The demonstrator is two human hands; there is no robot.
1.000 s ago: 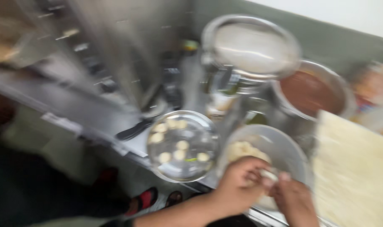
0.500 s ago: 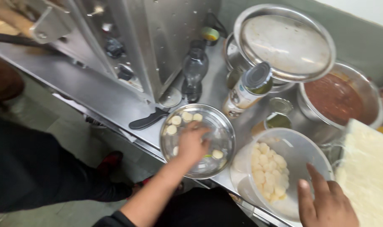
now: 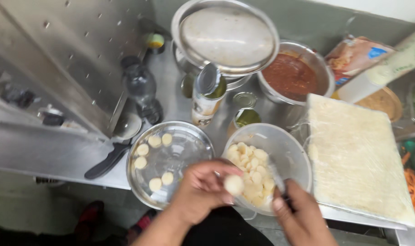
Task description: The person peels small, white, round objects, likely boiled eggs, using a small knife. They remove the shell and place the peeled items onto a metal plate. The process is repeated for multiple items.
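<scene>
- Left hand [image 3: 203, 189]: I see it pinching one pale dough ball [image 3: 234, 184] over the near rim of the clear bowl [image 3: 294, 150].
- Right hand [image 3: 303, 218]: gripping a utensil handle [image 3: 276, 175] that reaches into the bowl's heap of balls.
- Steel plate [image 3: 171, 159]: six balls laid out, just left of the bowl.
- Risk, my judgement: the soft ball could slip or squash; the bowl sits close to the edge and might tip.
- Tabletop [image 3: 52, 150]: stainless steel, crowded with a sauce pot [image 3: 291, 77], lidded pan [image 3: 228, 34], wrapped tray [image 3: 358, 155]; kitchen floor below.

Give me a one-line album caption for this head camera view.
Left hand holds a dough ball between a steel plate and a bowl of pale pieces; right hand grips a spoon.
</scene>
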